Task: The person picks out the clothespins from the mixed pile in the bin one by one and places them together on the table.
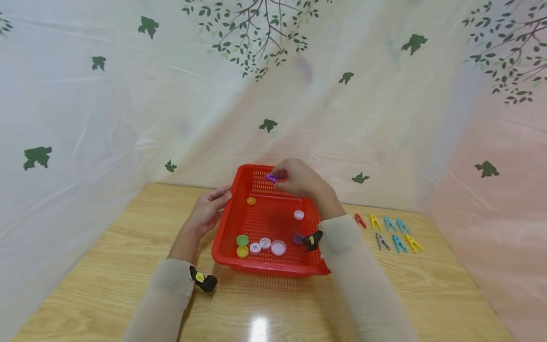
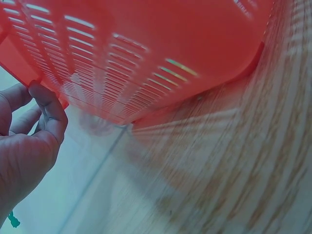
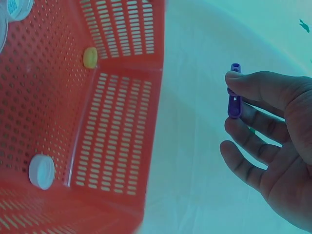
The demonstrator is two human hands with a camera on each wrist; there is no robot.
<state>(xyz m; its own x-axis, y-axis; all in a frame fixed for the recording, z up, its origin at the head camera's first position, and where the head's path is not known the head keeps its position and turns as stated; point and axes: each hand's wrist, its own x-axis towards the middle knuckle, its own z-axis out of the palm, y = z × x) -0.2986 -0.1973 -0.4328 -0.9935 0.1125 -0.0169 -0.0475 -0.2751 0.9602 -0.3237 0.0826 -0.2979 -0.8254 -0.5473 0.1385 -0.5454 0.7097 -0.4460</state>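
My right hand (image 1: 299, 178) pinches a purple clothespin (image 3: 235, 92) between thumb and fingers, above the far end of a red plastic basket (image 1: 278, 270). In the right wrist view the clothespin is apart from the basket wall. My left hand (image 1: 208, 207) grips the basket's left rim, fingers curled at the edge in the left wrist view. Inside the basket lie several round caps: a green cap (image 1: 242, 240), a yellow cap (image 1: 242, 251), a white cap (image 1: 299, 215), a small yellow cap (image 1: 251, 201) and a purple cap (image 1: 298, 238) partly behind the right wrist camera.
Right of the basket, several clothespins lie in two rows on the wooden table (image 1: 107, 266), among them a red clothespin (image 1: 360, 221), a grey clothespin (image 1: 382, 241) and a yellow clothespin (image 1: 413, 243). A pale curtain (image 1: 192, 118) with leaf prints hangs behind the table.
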